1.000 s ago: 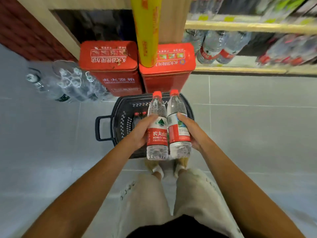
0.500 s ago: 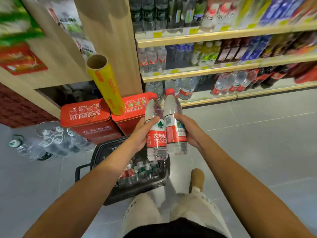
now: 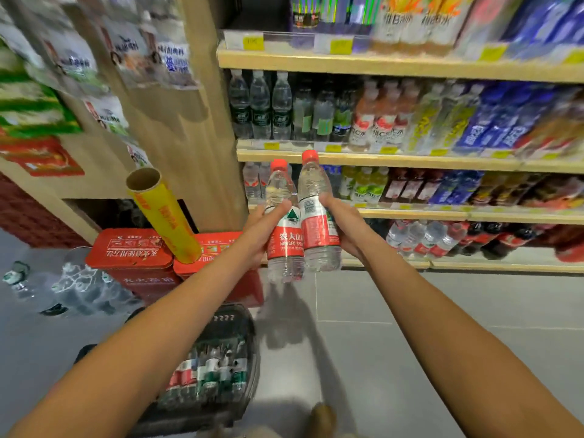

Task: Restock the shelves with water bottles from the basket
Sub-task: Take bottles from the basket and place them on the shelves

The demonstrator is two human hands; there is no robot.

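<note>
I hold two clear water bottles with red caps and red labels side by side in front of the shelves. My left hand [image 3: 259,230] grips the left bottle [image 3: 284,245]. The right bottle [image 3: 317,229] sits in my right hand [image 3: 343,227]. Both bottles are upright, leaning slightly, and touch each other. The black basket [image 3: 249,371] stands on the floor below my left forearm, with several more bottles [image 3: 208,374] inside. The wooden shelves [image 3: 395,159] ahead carry rows of drink bottles; similar red-label water bottles [image 3: 420,238] lie on the lowest shelf.
Two red tins [image 3: 132,257] stand on the floor left of the shelf unit, with a yellow roll [image 3: 164,216] leaning on them. A shrink-wrapped bottle pack [image 3: 79,286] lies further left. A wooden side panel [image 3: 189,137] edges the shelves. Grey tiled floor [image 3: 395,327] stretches right.
Both hands have lifted the two bottles up from above the basket to the height of the middle shelves. My view has tilted up from the floor to the shelves.
</note>
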